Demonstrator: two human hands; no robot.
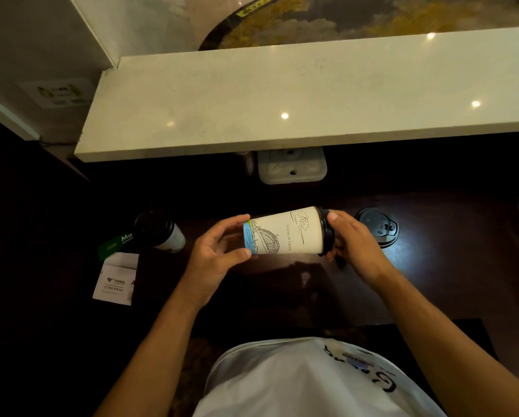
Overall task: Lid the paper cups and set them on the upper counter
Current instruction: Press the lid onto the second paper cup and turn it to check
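Far left: a lidded cup (162, 231) stands on the dark lower counter (282, 284), tilted in this wide view, with a green pack (115, 243) and white card (117, 281) just beside it.
Left hand (213, 257): fingers curled round the blue base of the paper cup (285, 233), gripping it.
Cup: held sideways above the lower counter, between both hands, printed side up.
Black lid (327, 231): on the cup's mouth, facing right.
Right hand (354, 245): closed over the lid, thumb on its rim.
Right: a spare lid (378, 225) lies flat, near that hand.
Above: the pale upper counter (282, 94) carries no cup.
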